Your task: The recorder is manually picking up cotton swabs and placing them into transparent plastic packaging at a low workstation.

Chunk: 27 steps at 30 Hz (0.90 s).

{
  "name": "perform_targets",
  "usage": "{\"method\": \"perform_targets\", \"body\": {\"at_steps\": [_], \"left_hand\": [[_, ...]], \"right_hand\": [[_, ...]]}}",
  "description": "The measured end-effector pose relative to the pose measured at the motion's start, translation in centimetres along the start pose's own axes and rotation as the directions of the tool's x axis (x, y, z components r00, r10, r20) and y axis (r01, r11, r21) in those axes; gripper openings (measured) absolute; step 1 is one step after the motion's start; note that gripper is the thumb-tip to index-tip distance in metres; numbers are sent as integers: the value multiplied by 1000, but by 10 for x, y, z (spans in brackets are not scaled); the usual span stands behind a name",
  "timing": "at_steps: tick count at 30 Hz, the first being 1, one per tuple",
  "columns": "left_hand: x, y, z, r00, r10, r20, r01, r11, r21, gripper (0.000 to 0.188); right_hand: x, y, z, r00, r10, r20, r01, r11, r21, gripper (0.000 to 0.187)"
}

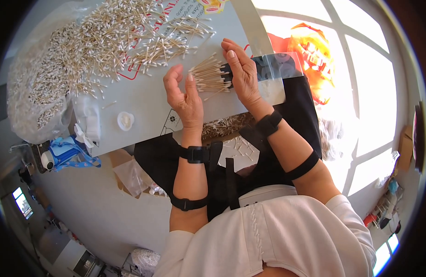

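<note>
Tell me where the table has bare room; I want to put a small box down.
Bare grey table lies between the loose swab pile, the small white cup and the left hand. Crowded: the far left, under swabs and the bag.

Just one head-worn fisheye, looking straight down, pretty close over the table (144, 99) (edges bend toward the rim).

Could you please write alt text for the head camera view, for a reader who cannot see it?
Seen from above, a person's left hand and right hand gather a bundle of wooden cotton swabs beside a clear plastic bag on a grey table. A large heap of loose swabs lies beyond the hands.
</note>
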<state>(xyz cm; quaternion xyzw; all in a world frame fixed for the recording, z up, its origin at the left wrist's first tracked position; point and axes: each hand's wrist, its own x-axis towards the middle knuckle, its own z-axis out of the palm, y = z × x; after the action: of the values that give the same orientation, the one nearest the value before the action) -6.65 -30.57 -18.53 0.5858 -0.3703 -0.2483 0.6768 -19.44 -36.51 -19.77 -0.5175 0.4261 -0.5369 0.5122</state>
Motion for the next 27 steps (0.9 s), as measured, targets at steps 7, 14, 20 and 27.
{"method": "perform_targets", "body": {"at_steps": [7, 14, 20, 27], "left_hand": [[-8, 26, -19, 786, 187, 589, -563, 611, 557, 20], [-22, 17, -26, 736, 176, 654, -617, 572, 540, 16], [-18, 21, -21, 825, 188, 532, -492, 704, 513, 18], [1, 20, -17, 785, 194, 588, -565, 613, 552, 23]], "right_hand": [[-2, -3, -17, 998, 62, 17, -63, 998, 23, 35], [-2, -4, -15, 998, 54, -13, -53, 996, 65, 28], [-4, -7, -18, 997, 75, 14, -75, 996, 56, 27], [-11, -11, -28, 986, 170, -3, -166, 967, 192, 23]]}}
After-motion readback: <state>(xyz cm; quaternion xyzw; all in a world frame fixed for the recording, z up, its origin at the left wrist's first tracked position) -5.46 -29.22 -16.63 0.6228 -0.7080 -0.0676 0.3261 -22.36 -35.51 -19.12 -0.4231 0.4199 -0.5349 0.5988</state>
